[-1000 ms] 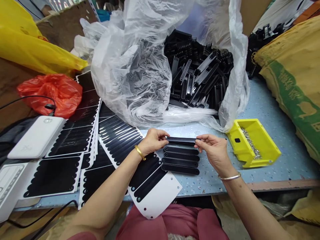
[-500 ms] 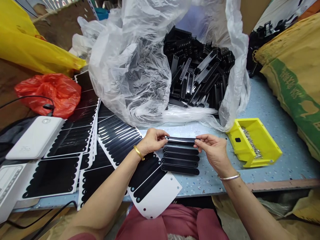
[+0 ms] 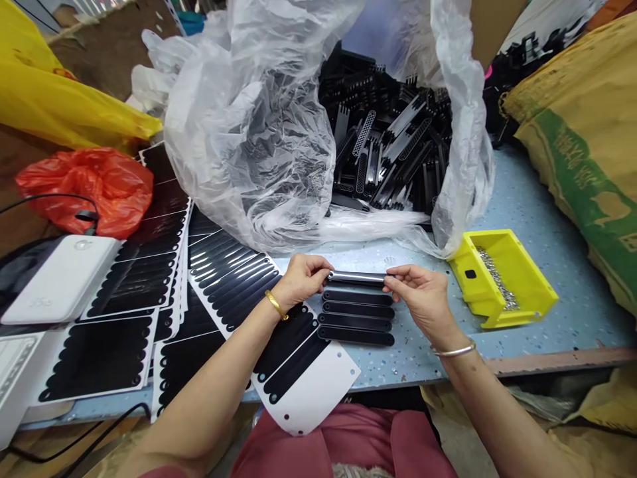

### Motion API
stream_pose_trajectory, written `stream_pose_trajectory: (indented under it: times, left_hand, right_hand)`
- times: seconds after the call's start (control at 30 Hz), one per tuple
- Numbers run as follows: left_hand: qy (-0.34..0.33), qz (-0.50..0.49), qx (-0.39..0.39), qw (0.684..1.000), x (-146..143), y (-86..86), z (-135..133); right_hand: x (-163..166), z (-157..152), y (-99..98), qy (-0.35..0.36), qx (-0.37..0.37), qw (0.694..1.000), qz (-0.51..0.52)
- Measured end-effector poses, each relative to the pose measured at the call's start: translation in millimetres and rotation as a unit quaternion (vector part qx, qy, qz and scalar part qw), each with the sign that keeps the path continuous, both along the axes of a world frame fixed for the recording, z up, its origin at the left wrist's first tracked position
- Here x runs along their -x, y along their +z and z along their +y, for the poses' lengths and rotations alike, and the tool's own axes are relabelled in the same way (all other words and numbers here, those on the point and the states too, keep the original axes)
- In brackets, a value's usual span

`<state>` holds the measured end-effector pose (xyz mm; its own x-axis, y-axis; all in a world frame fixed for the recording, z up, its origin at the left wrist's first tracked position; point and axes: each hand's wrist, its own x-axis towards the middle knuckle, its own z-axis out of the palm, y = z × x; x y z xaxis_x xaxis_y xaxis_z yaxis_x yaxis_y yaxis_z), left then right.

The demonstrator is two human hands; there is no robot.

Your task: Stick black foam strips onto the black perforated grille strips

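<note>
At left, sheets point(image 3: 322, 385) with black shapes lie on the table point(image 3: 517, 199). The left hand point(image 3: 301, 281) pinches the left end of a black strip point(image 3: 355, 277), just beyond four similar strips point(image 3: 356, 309), and the right hand point(image 3: 423, 295) pinches its right end. Further right stands a yellow bin point(image 3: 533, 282), holding small metal pieces point(image 3: 497, 277), perhaps pins.

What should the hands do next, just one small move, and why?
Probably press the glossy black strip down gently along its length: the left hand pinches one end, the right hand the other, and it runs roughly parallel to the four black pieces beside it. What lies beneath it is hard to tell.
</note>
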<state>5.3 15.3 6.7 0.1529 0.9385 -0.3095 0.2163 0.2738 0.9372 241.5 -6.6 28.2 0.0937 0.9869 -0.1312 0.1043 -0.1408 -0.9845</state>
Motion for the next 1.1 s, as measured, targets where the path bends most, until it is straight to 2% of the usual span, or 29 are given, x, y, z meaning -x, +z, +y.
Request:
stream_pose_trajectory:
  times: [0.3,0.5,0.67,0.87,1.1]
  left_hand:
    - [0.002,0.006,-0.003,1.000,-2,4.2,1]
    - [0.001,0.009,-0.004,1.000,-2,5.7,1]
    - [0.001,0.006,0.003,1.000,-2,9.1,1]
    - [0.005,0.002,-0.011,1.000,-3,9.6,1]
    - [0.006,0.005,-0.008,1.000,-3,10.2,1]
  right_hand:
    - [2,0,-2.4,-0.013,0.014,0.999,-0.041]
    - [0,4,-8.8,-0.014,-0.001,0.997,-0.077]
    - [-1,5,-14.2,-0.001,-0.034,0.987,-0.158]
    - [3,3,-10.9,0.015,-0.080,0.958,-0.276]
    - [3,5,-9.8,0.007,-0.068,0.958,-0.279]
